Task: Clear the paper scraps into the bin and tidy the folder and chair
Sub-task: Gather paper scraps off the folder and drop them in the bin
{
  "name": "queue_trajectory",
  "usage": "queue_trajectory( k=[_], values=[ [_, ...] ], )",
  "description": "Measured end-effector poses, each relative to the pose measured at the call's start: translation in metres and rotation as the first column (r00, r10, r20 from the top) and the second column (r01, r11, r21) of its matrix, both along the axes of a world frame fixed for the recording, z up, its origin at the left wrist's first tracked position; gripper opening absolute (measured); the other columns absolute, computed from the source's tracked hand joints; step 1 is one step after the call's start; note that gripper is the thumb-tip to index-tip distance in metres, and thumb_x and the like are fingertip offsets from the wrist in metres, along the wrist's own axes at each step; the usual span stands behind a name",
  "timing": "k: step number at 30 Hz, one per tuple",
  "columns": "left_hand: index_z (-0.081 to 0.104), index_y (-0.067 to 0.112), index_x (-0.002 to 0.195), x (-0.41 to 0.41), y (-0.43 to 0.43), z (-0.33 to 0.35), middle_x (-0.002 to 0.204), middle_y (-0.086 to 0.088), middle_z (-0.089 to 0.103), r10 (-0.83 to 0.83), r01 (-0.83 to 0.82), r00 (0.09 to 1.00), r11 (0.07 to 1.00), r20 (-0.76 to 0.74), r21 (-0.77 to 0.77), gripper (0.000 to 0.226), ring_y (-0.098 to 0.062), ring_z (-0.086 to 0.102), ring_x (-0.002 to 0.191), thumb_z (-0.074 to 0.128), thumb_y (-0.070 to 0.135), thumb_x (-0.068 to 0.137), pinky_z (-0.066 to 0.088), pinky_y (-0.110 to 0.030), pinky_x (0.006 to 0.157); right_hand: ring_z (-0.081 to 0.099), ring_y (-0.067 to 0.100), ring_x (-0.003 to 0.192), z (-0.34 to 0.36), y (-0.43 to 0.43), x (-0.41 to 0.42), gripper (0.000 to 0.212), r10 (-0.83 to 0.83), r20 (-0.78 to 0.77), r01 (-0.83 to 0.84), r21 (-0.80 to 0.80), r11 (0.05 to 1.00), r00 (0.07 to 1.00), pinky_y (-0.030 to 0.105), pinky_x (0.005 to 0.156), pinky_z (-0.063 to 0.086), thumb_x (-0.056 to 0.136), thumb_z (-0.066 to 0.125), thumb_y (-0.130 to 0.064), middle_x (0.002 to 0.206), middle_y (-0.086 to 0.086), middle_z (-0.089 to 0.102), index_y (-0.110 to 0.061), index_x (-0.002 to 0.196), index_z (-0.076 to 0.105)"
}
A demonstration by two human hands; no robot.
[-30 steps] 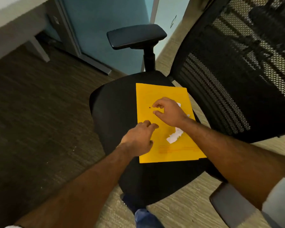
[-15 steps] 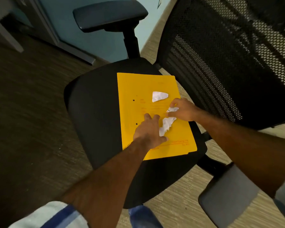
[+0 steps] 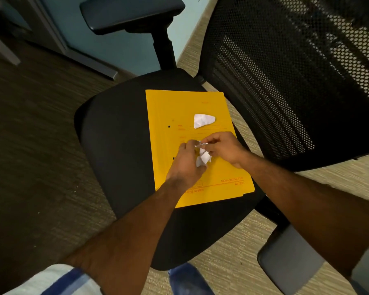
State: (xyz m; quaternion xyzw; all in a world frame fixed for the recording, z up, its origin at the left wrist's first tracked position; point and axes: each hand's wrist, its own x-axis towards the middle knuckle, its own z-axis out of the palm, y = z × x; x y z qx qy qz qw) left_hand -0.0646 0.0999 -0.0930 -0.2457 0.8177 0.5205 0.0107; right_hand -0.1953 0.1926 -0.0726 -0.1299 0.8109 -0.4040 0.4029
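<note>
A yellow folder [image 3: 175, 107] lies flat on the seat of a black office chair [image 3: 119, 150]. One white paper scrap [image 3: 203, 120] rests loose on the folder's upper half. Over the folder's middle, my left hand [image 3: 186, 165] and my right hand [image 3: 224, 146] meet around crumpled white paper scraps [image 3: 203, 156]. Fingers of both hands pinch this bundle, which hangs between the two hands just above the folder. No bin is in view.
The chair's mesh backrest [image 3: 285, 81] rises on the right, with one armrest [image 3: 132, 11] at the top and another [image 3: 290, 258] at lower right. A blue partition panel [image 3: 119, 50] stands behind. Carpet surrounds the chair; a blue shoe [image 3: 185, 279] shows below the seat.
My right hand moved down from the upper scrap to the lower scraps. Both hands closed together on the crumpled scraps and lifted them off the folder. The upper scrap is now uncovered.
</note>
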Motion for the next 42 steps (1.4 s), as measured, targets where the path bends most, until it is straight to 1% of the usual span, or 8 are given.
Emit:
queue_trajectory(
  k=[3, 7, 19, 24, 27, 32, 38, 42],
  values=[
    [0.032, 0.021, 0.145, -0.003, -0.008, 0.001, 0.136, -0.002, 0.053, -0.023, 0.03, 0.998, 0.99, -0.056, 0.135, 0.081, -0.018, 0.055, 0.118, 0.079, 0.019, 0.079, 0.054, -0.036, 0.092, 0.064, 0.017, 0.08, 0.004, -0.006, 0.004, 0.017, 0.031, 0.055, -0.03, -0.017, 0.999, 0.998, 0.028, 0.069, 0.052, 0.086, 0.065, -0.002, 0.093, 0.013, 0.068, -0.003, 0.103, 0.069],
    [0.055, 0.016, 0.126, -0.003, -0.017, 0.002, 0.114, -0.004, 0.068, 0.059, -0.041, 0.995, 0.978, -0.084, 0.204, 0.049, -0.018, 0.068, 0.092, 0.076, 0.016, 0.082, 0.06, -0.04, 0.075, 0.066, 0.022, 0.081, 0.012, -0.014, 0.005, 0.01, 0.053, 0.059, -0.05, -0.052, 0.997, 0.997, 0.037, 0.072, 0.055, 0.085, 0.066, -0.001, 0.093, 0.015, 0.072, -0.009, 0.089, 0.071],
    [0.066, 0.007, 0.107, 0.009, -0.031, -0.004, 0.101, -0.013, 0.071, 0.181, -0.163, 0.983, 0.918, -0.017, 0.362, 0.026, -0.022, 0.072, 0.084, 0.074, 0.019, 0.086, 0.062, -0.03, 0.063, 0.066, 0.014, 0.063, 0.023, -0.026, -0.002, 0.015, 0.212, 0.021, -0.213, 0.038, 0.976, 0.977, 0.022, 0.055, 0.054, 0.085, 0.071, -0.014, 0.074, 0.009, 0.069, -0.001, 0.093, 0.07],
    [0.067, 0.005, 0.097, 0.015, -0.04, -0.007, 0.097, -0.012, 0.07, 0.15, -0.139, 0.988, 0.946, -0.018, 0.292, 0.015, -0.018, 0.072, 0.078, 0.07, 0.017, 0.089, 0.06, -0.025, 0.062, 0.059, 0.006, 0.061, 0.019, -0.031, -0.013, 0.005, 0.275, -0.25, -0.256, 0.109, 0.961, 0.928, 0.025, 0.058, 0.047, 0.082, 0.073, -0.018, 0.072, -0.002, 0.067, -0.013, 0.085, 0.072],
    [0.067, 0.0, 0.102, 0.018, -0.045, -0.011, 0.102, -0.014, 0.069, 0.127, -0.118, 0.992, 0.958, -0.018, 0.261, 0.024, -0.018, 0.072, 0.08, 0.07, 0.02, 0.089, 0.062, -0.03, 0.065, 0.058, 0.015, 0.087, 0.004, -0.035, -0.029, 0.034, 0.244, -0.543, -0.163, 0.192, 0.968, 0.804, 0.032, 0.078, 0.05, 0.077, 0.078, -0.026, 0.101, 0.002, 0.06, -0.018, 0.108, 0.065],
    [0.068, 0.001, 0.102, 0.019, -0.049, -0.004, 0.098, -0.011, 0.07, 0.081, -0.074, 0.997, 0.969, -0.017, 0.235, 0.022, -0.015, 0.072, 0.078, 0.069, 0.019, 0.09, 0.062, -0.027, 0.065, 0.039, 0.034, 0.127, -0.005, -0.048, -0.041, 0.068, 0.456, -0.498, -0.229, 0.451, 0.863, 0.737, 0.043, 0.1, 0.042, 0.08, 0.074, -0.038, 0.139, 0.012, 0.042, -0.022, 0.139, 0.045],
    [0.068, 0.002, 0.1, 0.038, -0.059, 0.001, 0.095, -0.01, 0.071, 0.078, -0.075, 0.997, 0.977, -0.006, 0.198, 0.022, -0.016, 0.073, 0.075, 0.07, 0.021, 0.089, 0.063, -0.035, 0.067, 0.059, 0.027, 0.097, -0.007, -0.051, -0.015, 0.021, 0.523, -0.58, -0.32, 0.421, 0.849, 0.624, 0.038, 0.078, 0.05, 0.086, 0.065, -0.027, 0.107, 0.009, 0.063, -0.015, 0.103, 0.067],
    [0.068, 0.001, 0.099, 0.046, -0.068, 0.008, 0.094, -0.008, 0.069, 0.111, -0.107, 0.994, 0.978, -0.011, 0.18, 0.022, -0.011, 0.071, 0.073, 0.07, 0.02, 0.089, 0.058, -0.02, 0.059, 0.058, 0.021, 0.072, 0.002, -0.056, 0.007, 0.019, 0.284, -0.526, -0.227, 0.171, 0.959, 0.802, 0.037, 0.066, 0.047, 0.088, 0.062, -0.024, 0.08, 0.008, 0.066, -0.007, 0.084, 0.068]
  ],
)
